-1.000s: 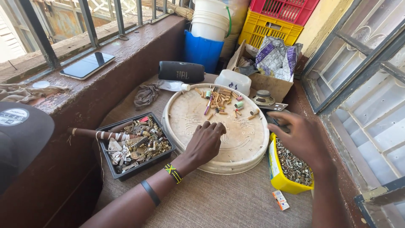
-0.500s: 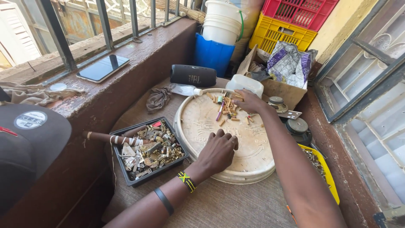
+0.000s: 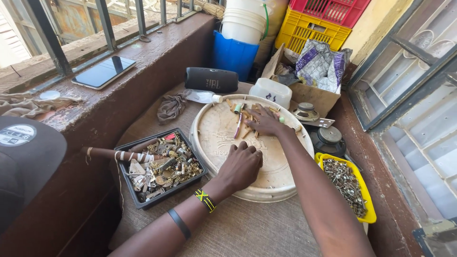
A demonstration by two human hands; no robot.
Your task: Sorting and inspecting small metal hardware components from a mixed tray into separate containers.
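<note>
Head view looks down on an upturned cream lid (image 3: 223,138) used as a sorting surface. Left hand (image 3: 242,164), fingers curled shut and seemingly empty, rests on its near part. Right hand (image 3: 264,121) spreads open over a pile of small parts (image 3: 243,116) at the far edge, possibly pinching one. That pile remains unsorted, while the black tray (image 3: 138,197) and yellow tub (image 3: 366,216) already hold plenty.
</note>
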